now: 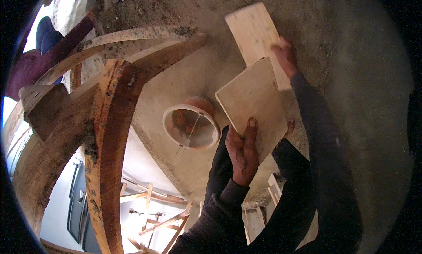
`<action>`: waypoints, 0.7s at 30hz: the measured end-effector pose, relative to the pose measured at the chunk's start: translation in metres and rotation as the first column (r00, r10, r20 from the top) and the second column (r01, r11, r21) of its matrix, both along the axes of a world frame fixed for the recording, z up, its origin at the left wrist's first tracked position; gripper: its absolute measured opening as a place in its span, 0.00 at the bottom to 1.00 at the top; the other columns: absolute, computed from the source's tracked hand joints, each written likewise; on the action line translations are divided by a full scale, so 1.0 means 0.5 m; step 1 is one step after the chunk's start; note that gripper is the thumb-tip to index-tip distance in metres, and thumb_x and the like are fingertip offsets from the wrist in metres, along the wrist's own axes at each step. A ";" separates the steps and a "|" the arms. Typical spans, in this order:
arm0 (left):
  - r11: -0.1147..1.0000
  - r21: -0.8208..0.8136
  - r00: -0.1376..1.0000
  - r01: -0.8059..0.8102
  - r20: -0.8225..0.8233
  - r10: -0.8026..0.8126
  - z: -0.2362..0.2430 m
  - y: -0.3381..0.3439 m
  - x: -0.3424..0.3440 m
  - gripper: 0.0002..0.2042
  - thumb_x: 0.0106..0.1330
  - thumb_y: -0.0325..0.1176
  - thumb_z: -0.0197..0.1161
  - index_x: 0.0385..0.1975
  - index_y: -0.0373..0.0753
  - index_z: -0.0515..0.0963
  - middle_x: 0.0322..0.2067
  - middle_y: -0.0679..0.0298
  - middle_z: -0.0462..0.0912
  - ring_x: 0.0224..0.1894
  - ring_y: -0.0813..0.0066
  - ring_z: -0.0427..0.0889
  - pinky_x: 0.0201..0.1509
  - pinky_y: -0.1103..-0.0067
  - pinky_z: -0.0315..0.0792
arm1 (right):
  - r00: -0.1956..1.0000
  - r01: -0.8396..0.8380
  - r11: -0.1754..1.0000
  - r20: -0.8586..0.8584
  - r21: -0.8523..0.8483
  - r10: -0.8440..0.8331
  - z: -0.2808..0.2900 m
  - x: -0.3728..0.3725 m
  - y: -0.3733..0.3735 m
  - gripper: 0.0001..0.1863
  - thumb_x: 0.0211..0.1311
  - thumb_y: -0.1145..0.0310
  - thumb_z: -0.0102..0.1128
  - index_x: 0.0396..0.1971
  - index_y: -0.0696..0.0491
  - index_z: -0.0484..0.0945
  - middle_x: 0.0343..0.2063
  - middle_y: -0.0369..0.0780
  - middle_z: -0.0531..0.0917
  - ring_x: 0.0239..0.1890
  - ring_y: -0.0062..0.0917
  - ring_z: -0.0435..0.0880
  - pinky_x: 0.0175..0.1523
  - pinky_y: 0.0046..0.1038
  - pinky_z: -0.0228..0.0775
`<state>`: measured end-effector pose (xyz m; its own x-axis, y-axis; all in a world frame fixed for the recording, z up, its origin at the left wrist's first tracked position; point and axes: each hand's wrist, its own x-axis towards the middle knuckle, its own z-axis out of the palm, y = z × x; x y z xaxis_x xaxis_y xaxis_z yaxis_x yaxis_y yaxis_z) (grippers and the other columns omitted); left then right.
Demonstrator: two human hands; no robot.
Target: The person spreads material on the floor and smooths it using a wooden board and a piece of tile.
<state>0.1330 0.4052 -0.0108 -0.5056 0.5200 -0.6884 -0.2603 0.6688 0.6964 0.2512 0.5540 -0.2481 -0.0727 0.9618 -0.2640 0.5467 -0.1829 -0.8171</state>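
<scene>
My left hand (244, 155) grips the lower edge of a flat, squarish grey-tan panel (255, 98), with the thumb lying on its face. Whether that panel is wood or tile I cannot tell. Beyond it, my right hand (285, 56) holds a pale rectangular wooden board (252, 32) by its right edge. The panel overlaps the lower part of the board in this view. Left of my left hand stands a round bucket (213, 131) with a light rim, a thin wire handle and reddish stains inside.
Thick curved wooden beams (112, 122) cross the left side, close to me. A person in a maroon sleeve (66, 41) reaches in at the upper left. Below lies a bright area with a wooden frame (149, 210). A dusty grey-brown surface (365, 100) stretches along the right.
</scene>
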 end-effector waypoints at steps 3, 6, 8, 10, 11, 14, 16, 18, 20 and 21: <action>0.995 -0.014 0.994 -0.101 0.048 0.102 -0.017 -0.011 0.006 0.17 0.66 0.38 0.54 0.44 0.28 0.69 0.38 0.56 0.78 0.39 0.71 0.74 0.45 0.76 0.68 | 0.999 0.046 0.982 0.002 -0.184 -0.046 0.007 0.078 -0.054 0.17 0.50 0.66 0.57 0.38 0.62 0.74 0.28 0.44 0.81 0.30 0.31 0.78 0.39 0.31 0.69; 0.920 0.100 0.914 -0.378 0.197 0.354 -0.067 -0.062 0.006 0.16 0.65 0.36 0.54 0.45 0.30 0.69 0.40 0.58 0.77 0.41 0.73 0.73 0.45 0.77 0.68 | 0.994 0.049 0.984 0.108 -0.171 -0.031 0.045 0.104 -0.057 0.16 0.49 0.68 0.59 0.37 0.59 0.74 0.27 0.47 0.81 0.28 0.33 0.79 0.37 0.33 0.70; 0.936 0.068 0.919 -0.345 0.228 0.322 -0.069 -0.071 -0.007 0.16 0.65 0.35 0.55 0.48 0.31 0.67 0.41 0.58 0.76 0.41 0.73 0.73 0.46 0.77 0.68 | 0.962 -0.042 0.992 0.262 -0.122 0.073 0.026 0.113 -0.055 0.17 0.47 0.68 0.61 0.38 0.59 0.74 0.26 0.49 0.80 0.28 0.36 0.79 0.36 0.35 0.70; 0.931 0.129 0.923 -0.342 0.234 0.306 -0.081 -0.074 -0.011 0.17 0.64 0.35 0.55 0.49 0.31 0.66 0.41 0.57 0.76 0.41 0.72 0.74 0.46 0.77 0.68 | 0.934 -0.142 0.989 0.334 0.033 0.123 0.006 0.101 -0.069 0.18 0.46 0.69 0.63 0.38 0.61 0.74 0.26 0.52 0.79 0.29 0.40 0.80 0.36 0.36 0.70; 0.955 0.095 0.946 -0.282 0.191 0.261 -0.079 -0.070 -0.006 0.19 0.64 0.35 0.56 0.50 0.32 0.65 0.41 0.57 0.76 0.41 0.71 0.74 0.47 0.77 0.68 | 0.929 -0.165 0.986 0.339 0.017 0.149 0.008 0.106 -0.071 0.19 0.47 0.68 0.62 0.38 0.61 0.74 0.26 0.53 0.79 0.30 0.42 0.80 0.36 0.37 0.70; 0.958 0.076 0.935 -0.276 0.252 0.249 -0.075 -0.067 0.011 0.19 0.64 0.35 0.56 0.50 0.31 0.65 0.41 0.58 0.76 0.41 0.71 0.74 0.47 0.77 0.68 | 0.907 -0.111 0.989 0.396 -0.098 0.141 0.027 0.099 -0.067 0.19 0.48 0.66 0.59 0.40 0.61 0.73 0.27 0.53 0.79 0.31 0.46 0.79 0.35 0.38 0.70; 0.962 0.050 0.928 -0.268 0.284 0.243 -0.084 -0.071 0.012 0.19 0.64 0.35 0.56 0.50 0.31 0.66 0.42 0.59 0.75 0.43 0.71 0.74 0.48 0.77 0.67 | 0.886 -0.127 0.992 0.448 -0.008 0.118 0.008 0.115 -0.073 0.20 0.48 0.66 0.57 0.42 0.60 0.72 0.27 0.53 0.79 0.30 0.46 0.79 0.35 0.38 0.70; 0.969 0.030 0.923 -0.246 0.311 0.225 -0.089 -0.072 0.013 0.19 0.64 0.36 0.56 0.49 0.31 0.66 0.42 0.59 0.75 0.44 0.71 0.73 0.49 0.77 0.67 | 0.945 0.020 1.000 0.325 0.002 -0.020 0.004 0.150 -0.103 0.19 0.47 0.70 0.56 0.42 0.59 0.72 0.26 0.49 0.79 0.29 0.38 0.79 0.36 0.35 0.70; 0.971 0.050 0.924 -0.235 0.321 0.207 -0.088 -0.061 0.022 0.19 0.63 0.36 0.56 0.49 0.31 0.67 0.42 0.59 0.75 0.44 0.71 0.73 0.50 0.77 0.66 | 0.967 0.226 0.967 0.096 0.115 -0.238 -0.027 0.213 -0.175 0.19 0.46 0.72 0.55 0.42 0.58 0.71 0.26 0.47 0.77 0.30 0.33 0.78 0.37 0.33 0.70; 0.970 0.060 0.930 -0.234 0.306 0.205 -0.086 -0.059 0.014 0.19 0.63 0.36 0.56 0.48 0.31 0.67 0.43 0.59 0.75 0.44 0.72 0.72 0.50 0.77 0.66 | 0.957 0.268 0.962 0.107 0.042 -0.271 0.001 0.219 -0.199 0.20 0.46 0.74 0.55 0.44 0.58 0.70 0.28 0.46 0.77 0.31 0.31 0.77 0.38 0.33 0.69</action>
